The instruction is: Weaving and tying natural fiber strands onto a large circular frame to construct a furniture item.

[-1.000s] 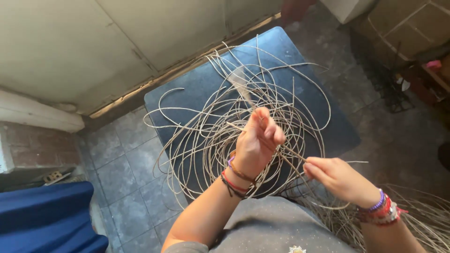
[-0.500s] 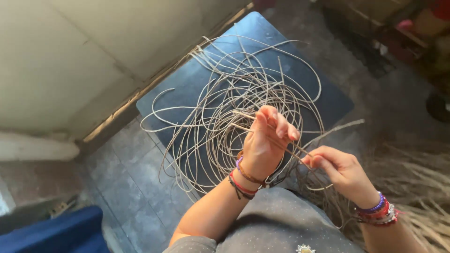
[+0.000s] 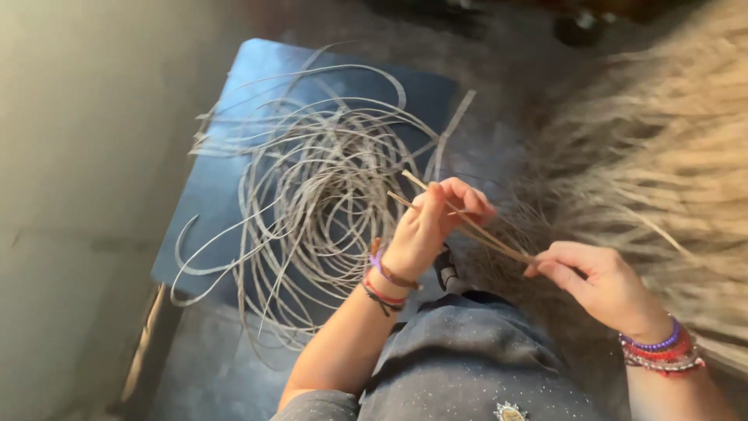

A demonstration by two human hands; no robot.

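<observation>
Cane strips [image 3: 467, 226], thin, pale, approx. 2 pcs: held w/ left hand [image 3: 432, 226] fingers closed round upper ends, right hand [image 3: 592, 277] pinching lower end, above loose coil [image 3: 319, 203] on blue mat [image 3: 234, 156]; prob. light, springy, kinks if bent sharply; grip near ends.

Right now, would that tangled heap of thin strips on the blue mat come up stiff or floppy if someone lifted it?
Probably springy rather than limp: the tangled strips hold open loops above the blue mat. Likely light, since each strip is thin. It might lift as one snarled mass, because the loops cross each other.
</observation>
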